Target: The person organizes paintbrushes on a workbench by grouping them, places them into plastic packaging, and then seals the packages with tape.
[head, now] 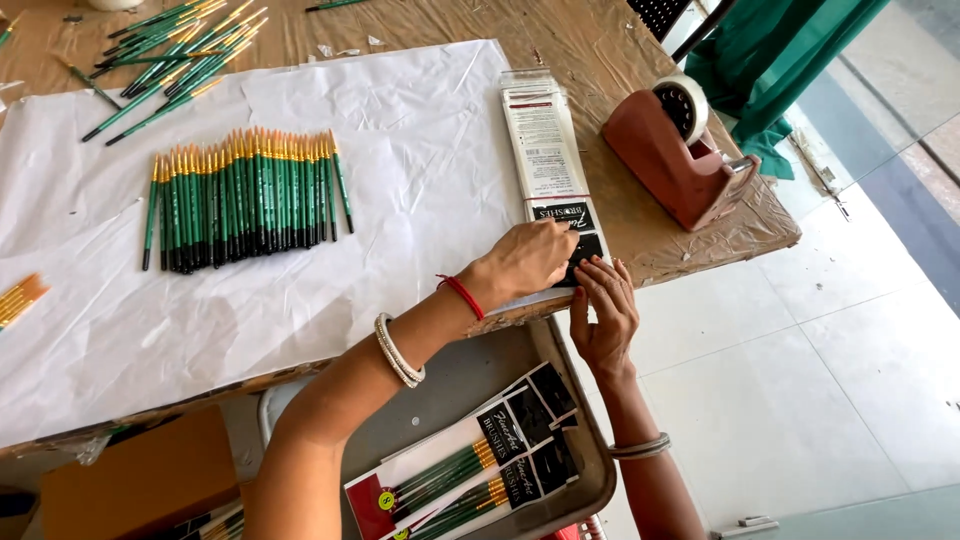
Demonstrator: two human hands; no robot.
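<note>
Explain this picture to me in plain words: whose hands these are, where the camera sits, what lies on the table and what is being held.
There is no machine here: a person works with two bare hands, filmed from a camera on their own head, looking down.

The left hand and the right hand both press on the near end of a long clear plastic sleeve with a black printed card, lying at the table edge. Neither hand lifts anything.

On the white paper sheet that covers the table lies a neat row of green-handled paintbrushes with orange tips; a looser pile of the same brushes lies farther back. A reddish-brown tape dispenser stands to the right. Below the table edge, a grey tray holds packed brush sets.
</note>
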